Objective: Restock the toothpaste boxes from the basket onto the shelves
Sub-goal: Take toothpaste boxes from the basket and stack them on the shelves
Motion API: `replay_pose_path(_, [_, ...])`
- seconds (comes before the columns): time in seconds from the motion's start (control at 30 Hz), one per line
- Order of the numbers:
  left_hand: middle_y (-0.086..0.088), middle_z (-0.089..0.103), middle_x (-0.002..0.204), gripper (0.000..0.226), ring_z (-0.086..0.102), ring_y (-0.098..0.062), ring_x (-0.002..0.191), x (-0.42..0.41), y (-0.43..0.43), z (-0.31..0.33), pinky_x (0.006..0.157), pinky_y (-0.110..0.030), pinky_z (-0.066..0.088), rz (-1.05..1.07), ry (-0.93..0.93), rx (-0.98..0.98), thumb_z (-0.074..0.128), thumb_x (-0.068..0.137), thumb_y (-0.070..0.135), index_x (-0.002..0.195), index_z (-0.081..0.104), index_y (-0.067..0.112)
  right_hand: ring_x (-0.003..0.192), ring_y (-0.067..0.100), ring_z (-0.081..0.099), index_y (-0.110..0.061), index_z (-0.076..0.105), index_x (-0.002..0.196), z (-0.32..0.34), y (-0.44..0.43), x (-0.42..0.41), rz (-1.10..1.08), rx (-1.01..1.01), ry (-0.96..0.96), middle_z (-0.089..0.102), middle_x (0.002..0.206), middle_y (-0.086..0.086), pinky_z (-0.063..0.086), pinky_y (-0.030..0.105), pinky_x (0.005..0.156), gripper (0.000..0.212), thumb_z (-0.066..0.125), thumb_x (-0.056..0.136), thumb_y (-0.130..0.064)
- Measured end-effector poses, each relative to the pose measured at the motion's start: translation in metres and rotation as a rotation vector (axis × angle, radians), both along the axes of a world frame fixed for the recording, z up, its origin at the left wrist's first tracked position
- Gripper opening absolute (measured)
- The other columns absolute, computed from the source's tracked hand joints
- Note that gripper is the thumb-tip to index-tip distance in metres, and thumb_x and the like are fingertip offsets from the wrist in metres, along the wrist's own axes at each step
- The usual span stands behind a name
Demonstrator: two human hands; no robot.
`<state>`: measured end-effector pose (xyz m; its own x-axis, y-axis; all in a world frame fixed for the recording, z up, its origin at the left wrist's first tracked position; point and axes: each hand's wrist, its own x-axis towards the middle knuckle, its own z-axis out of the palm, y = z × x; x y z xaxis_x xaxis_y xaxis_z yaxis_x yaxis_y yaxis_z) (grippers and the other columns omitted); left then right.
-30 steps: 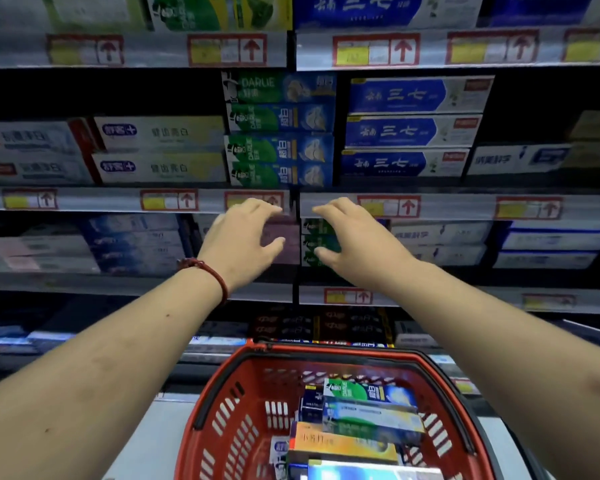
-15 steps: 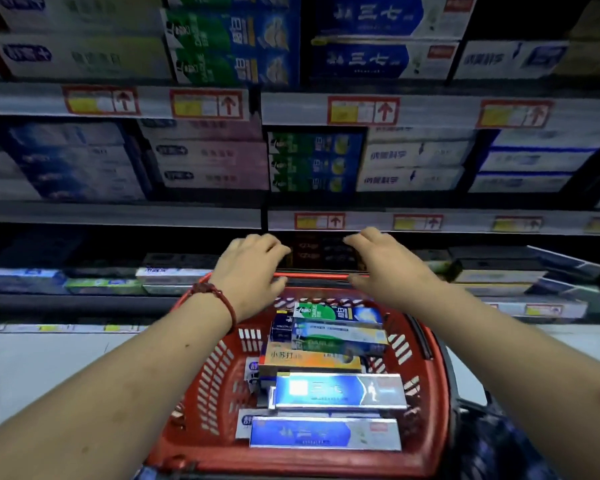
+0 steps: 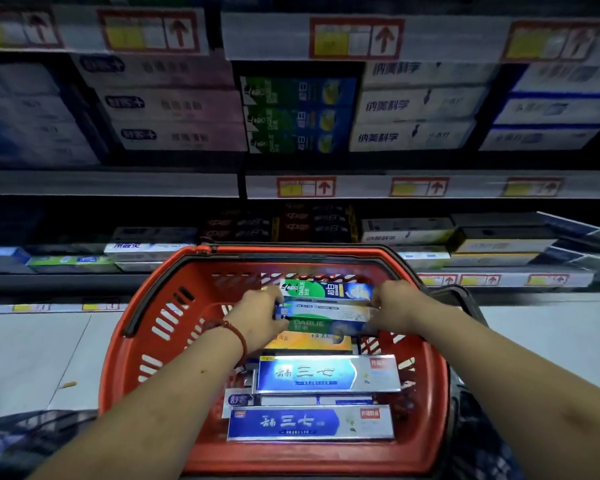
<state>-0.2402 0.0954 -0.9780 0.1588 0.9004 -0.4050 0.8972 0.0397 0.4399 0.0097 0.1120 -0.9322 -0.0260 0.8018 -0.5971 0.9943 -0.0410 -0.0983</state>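
A red plastic basket (image 3: 146,306) stands in front of me, filled with several toothpaste boxes. Both hands are inside it at the far end. My left hand (image 3: 260,315) grips the left end of a green Darlie box (image 3: 326,311), and my right hand (image 3: 394,310) grips its right end. Another green Darlie box (image 3: 329,289) lies just behind it. Nearer to me lie an orange box (image 3: 309,341) and two blue boxes (image 3: 326,374), (image 3: 309,423). On the shelf above, a stack of matching green Darlie boxes (image 3: 298,114) stands in the middle.
White and pink boxes (image 3: 174,105) fill the shelf left of the green stack, white ones (image 3: 413,105) the right. A lower shelf (image 3: 482,237) behind the basket holds dark and white boxes. Pale floor (image 3: 32,358) lies to the left.
My view has tilted down from the shelves to the basket. Both hands dropped from the rim level into the basket and took hold of the green box's ends.
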Motion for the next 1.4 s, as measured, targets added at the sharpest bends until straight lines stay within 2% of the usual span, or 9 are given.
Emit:
replay_pose_path(0.23, [-0.013, 0.071, 0.093, 0.025, 0.068, -0.018, 0.073, -0.005, 0.004, -0.008, 0.05, -0.015, 0.044, 0.276, -0.274, -0.045, 0.076, 0.088, 0.018, 0.108, 0.061, 0.017, 0.102, 0.026, 0.064, -0.009, 0.063, 0.116, -0.008, -0.006, -0.001, -0.167, 0.006, 0.127, 0.066, 0.114, 0.01, 0.051, 0.029, 0.078, 0.034, 0.076, 0.086, -0.02])
replay_pose_path(0.33, [-0.006, 0.074, 0.088, 0.023, 0.071, -0.02, 0.073, -0.011, 0.004, -0.008, 0.061, -0.032, 0.057, 0.355, -0.334, -0.053, 0.077, 0.087, 0.028, 0.104, 0.064, 0.02, 0.088, 0.029, 0.067, -0.004, 0.067, 0.102, -0.015, -0.006, 0.001, -0.315, 0.064, 0.272, 0.071, 0.099, 0.014, 0.052, 0.035, 0.07, 0.018, 0.068, 0.087, -0.015])
replay_pose_path(0.53, [0.0, 0.073, 0.082, 0.022, 0.07, -0.023, 0.086, -0.033, 0.006, 0.021, 0.082, -0.037, 0.058, 0.496, -0.407, 0.025, 0.08, 0.082, 0.041, 0.085, 0.075, 0.019, 0.076, 0.023, 0.059, -0.011, 0.062, 0.104, -0.007, -0.006, -0.008, -0.602, 0.133, 0.69, 0.064, 0.092, 0.012, 0.051, 0.036, 0.064, 0.014, 0.069, 0.093, -0.015])
replay_pose_path(0.7, [-0.013, 0.076, 0.087, 0.012, 0.073, -0.03, 0.084, -0.052, 0.003, 0.052, 0.085, -0.043, 0.061, 0.581, -0.512, 0.053, 0.075, 0.087, 0.008, 0.099, 0.074, 0.008, 0.055, 0.023, 0.053, -0.008, 0.059, 0.101, 0.023, -0.006, -0.024, -0.723, 0.223, 0.878, 0.058, 0.075, 0.013, 0.048, 0.033, 0.051, 0.019, 0.069, 0.089, 0.002])
replay_pose_path(0.8, [-0.014, 0.072, 0.087, 0.024, 0.067, -0.022, 0.071, -0.056, 0.004, 0.078, 0.068, -0.028, 0.06, 0.627, -0.626, 0.085, 0.07, 0.089, 0.0, 0.113, 0.07, 0.003, 0.065, 0.028, 0.058, -0.005, 0.062, 0.091, 0.047, -0.002, -0.031, -0.736, 0.312, 0.927, 0.061, 0.077, 0.02, 0.056, 0.044, 0.068, 0.012, 0.067, 0.087, 0.006])
replay_pose_path(0.87, [-0.013, 0.072, 0.083, 0.022, 0.065, -0.023, 0.071, -0.06, 0.006, 0.095, 0.077, -0.037, 0.061, 0.661, -0.668, 0.142, 0.073, 0.088, 0.006, 0.11, 0.072, 0.003, 0.07, 0.029, 0.061, -0.005, 0.063, 0.084, 0.068, 0.0, -0.037, -0.736, 0.367, 0.946, 0.063, 0.078, 0.021, 0.058, 0.046, 0.074, 0.012, 0.065, 0.089, 0.005])
replay_pose_path(1.03, [-0.003, 0.074, 0.069, 0.016, 0.067, -0.02, 0.067, -0.073, 0.012, 0.153, 0.084, -0.038, 0.057, 0.704, -0.758, 0.273, 0.072, 0.08, 0.011, 0.068, 0.078, 0.02, 0.071, 0.027, 0.059, -0.005, 0.067, 0.073, 0.127, 0.009, -0.056, -0.734, 0.457, 1.04, 0.064, 0.079, 0.019, 0.056, 0.04, 0.073, 0.018, 0.065, 0.087, 0.006])
replay_pose_path(1.17, [-0.007, 0.072, 0.077, 0.02, 0.069, -0.017, 0.074, -0.084, 0.022, 0.211, 0.081, -0.03, 0.056, 0.659, -0.806, 0.351, 0.056, 0.095, -0.002, 0.088, 0.072, 0.009, 0.079, 0.024, 0.064, -0.005, 0.069, 0.083, 0.18, 0.023, -0.069, -0.701, 0.48, 1.158, 0.068, 0.089, 0.016, 0.059, 0.036, 0.077, 0.011, 0.065, 0.087, 0.005])
replay_pose_path(1.4, [-0.009, 0.075, 0.099, 0.015, 0.071, -0.021, 0.096, -0.105, 0.043, 0.297, 0.094, -0.037, 0.057, 0.603, -0.836, 0.532, 0.065, 0.092, 0.008, 0.104, 0.074, 0.013, 0.078, 0.024, 0.059, -0.009, 0.073, 0.1, 0.262, 0.043, -0.098, -0.613, 0.614, 1.211, 0.067, 0.082, 0.012, 0.058, 0.05, 0.084, 0.019, 0.067, 0.084, 0.0])
